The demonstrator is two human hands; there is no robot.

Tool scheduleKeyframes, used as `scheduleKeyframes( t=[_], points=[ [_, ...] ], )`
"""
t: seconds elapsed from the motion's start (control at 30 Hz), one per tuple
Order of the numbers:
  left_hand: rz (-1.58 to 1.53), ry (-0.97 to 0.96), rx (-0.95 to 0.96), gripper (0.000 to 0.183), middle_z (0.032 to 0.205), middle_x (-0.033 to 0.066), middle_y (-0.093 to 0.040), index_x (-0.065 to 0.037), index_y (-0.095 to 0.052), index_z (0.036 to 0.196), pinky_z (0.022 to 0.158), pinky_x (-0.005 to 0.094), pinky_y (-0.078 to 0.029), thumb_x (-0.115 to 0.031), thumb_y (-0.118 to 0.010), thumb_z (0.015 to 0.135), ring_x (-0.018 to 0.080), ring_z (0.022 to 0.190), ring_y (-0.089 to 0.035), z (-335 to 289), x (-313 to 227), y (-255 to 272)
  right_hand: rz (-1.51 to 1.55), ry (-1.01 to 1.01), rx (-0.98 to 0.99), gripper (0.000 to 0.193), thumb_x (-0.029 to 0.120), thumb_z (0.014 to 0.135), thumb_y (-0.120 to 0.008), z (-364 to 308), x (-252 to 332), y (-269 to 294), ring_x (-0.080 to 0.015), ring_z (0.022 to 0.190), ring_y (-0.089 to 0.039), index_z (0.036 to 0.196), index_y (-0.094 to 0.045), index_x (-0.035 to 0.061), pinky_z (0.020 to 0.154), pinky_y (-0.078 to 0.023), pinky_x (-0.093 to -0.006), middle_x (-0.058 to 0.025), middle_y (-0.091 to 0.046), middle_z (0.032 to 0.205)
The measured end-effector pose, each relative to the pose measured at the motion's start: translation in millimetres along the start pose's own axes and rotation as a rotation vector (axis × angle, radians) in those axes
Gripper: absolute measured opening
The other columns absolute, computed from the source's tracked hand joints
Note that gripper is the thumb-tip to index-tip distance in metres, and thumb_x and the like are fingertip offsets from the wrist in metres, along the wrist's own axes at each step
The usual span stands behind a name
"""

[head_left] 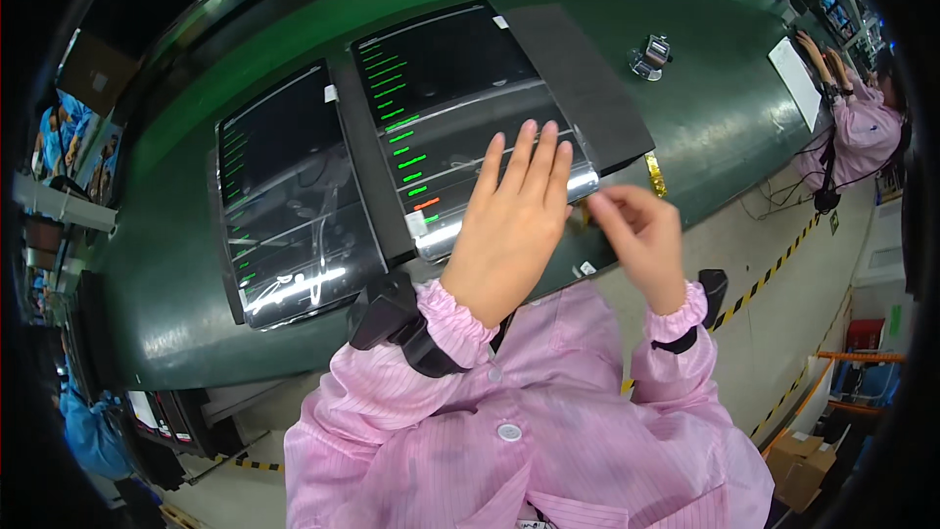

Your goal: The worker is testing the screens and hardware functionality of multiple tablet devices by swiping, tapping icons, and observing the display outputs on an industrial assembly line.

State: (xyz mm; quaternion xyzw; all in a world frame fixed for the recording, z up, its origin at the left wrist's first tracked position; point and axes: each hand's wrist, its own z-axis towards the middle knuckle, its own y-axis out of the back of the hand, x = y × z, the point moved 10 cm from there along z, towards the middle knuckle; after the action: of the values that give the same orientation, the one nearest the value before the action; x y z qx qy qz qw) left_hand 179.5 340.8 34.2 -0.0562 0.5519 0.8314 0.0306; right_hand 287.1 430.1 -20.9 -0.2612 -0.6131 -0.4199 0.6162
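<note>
My left hand [519,211] lies flat, fingers stretched out, on the near part of a dark display panel [446,49] with a clear glossy film over it. Lines of green text and one orange line glow along the panel's left side. At its near right corner is my right hand [646,240], fingers curled and thumb and forefinger close to the edge; whatever they pinch is too small to make out. A bit of gold-coloured tape [587,216] shows beside those fingertips. A second film-covered panel [279,137], also lit with green lines, lies to the left.
Dark grey sheets [578,78] lie under the panels on the green table [705,118]. A tape dispenser [651,57] stands further right, and a gold tape strip [656,176] hangs near the front edge. At the far right a person in pink [862,122] works by a white board [794,83].
</note>
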Motion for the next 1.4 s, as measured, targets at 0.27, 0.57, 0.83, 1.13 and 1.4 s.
scheduleKeyframes(
  t=[0.27, 0.57, 0.83, 1.13, 1.4],
  points=[
    [-0.052, 0.061, 0.035, 0.063, 0.148, 0.017, -0.046, 0.001, -0.046, 0.141, 0.117, 0.0493, -0.028, -0.019, -0.068, 0.086, 0.0328, 0.141, -0.039, 1, 2, -2, 0.15, -0.111, 0.112, 0.01, 0.002, 0.093, -0.066, -9, -6, -9, 0.0005, 0.065, -0.056, 0.088, -0.067, -0.0065, 0.055, -0.043, -0.0155, 0.0015, -0.064, 0.074],
    [-0.129, 0.108, -0.002, 0.063, 0.143, 0.0172, -0.053, 0.0, -0.054, 0.137, 0.114, 0.0495, -0.033, -0.017, -0.071, 0.079, 0.0337, 0.137, -0.046, 7, 3, 7, 0.115, 0.025, 0.083, 0.025, -0.005, 0.088, -0.067, 4, 1, 8, -0.0039, 0.071, -0.06, 0.113, -0.068, -0.0039, 0.059, -0.046, -0.0171, -0.0043, -0.067, 0.088],
    [-0.163, 0.141, -0.085, 0.054, 0.137, 0.0174, -0.059, 0.0, -0.062, 0.129, 0.112, 0.0496, -0.036, -0.01, -0.07, 0.077, 0.034, 0.132, -0.052, 6, 6, 10, 0.017, 0.149, 0.146, 0.036, -0.008, 0.081, -0.074, 16, 11, -2, -0.0058, 0.069, -0.061, 0.117, -0.07, -0.0021, 0.058, -0.049, -0.0184, -0.0071, -0.069, 0.087],
    [-0.17, 0.121, -0.051, 0.057, 0.138, 0.0182, -0.058, -0.001, -0.061, 0.131, 0.111, 0.0501, -0.036, -0.009, -0.07, 0.075, 0.0351, 0.132, -0.052, 10, 2, 7, 0.134, 0.043, 0.138, 0.036, -0.007, 0.081, -0.075, 14, 4, -3, -0.0071, 0.064, -0.063, 0.116, -0.071, -0.0003, 0.054, -0.05, -0.0177, -0.0082, -0.07, 0.089],
    [-0.118, 0.153, 0.032, 0.063, 0.138, 0.0149, -0.057, 0.0, -0.06, 0.128, 0.113, 0.057, -0.028, -0.021, -0.073, 0.069, 0.0357, 0.138, -0.043, 21, 14, 15, 0.093, 0.188, 0.14, 0.038, -0.009, 0.08, -0.074, 15, 9, -4, -0.0058, 0.069, -0.061, 0.117, -0.07, -0.0017, 0.06, -0.049, -0.0187, -0.0068, -0.068, 0.088]
  ],
)
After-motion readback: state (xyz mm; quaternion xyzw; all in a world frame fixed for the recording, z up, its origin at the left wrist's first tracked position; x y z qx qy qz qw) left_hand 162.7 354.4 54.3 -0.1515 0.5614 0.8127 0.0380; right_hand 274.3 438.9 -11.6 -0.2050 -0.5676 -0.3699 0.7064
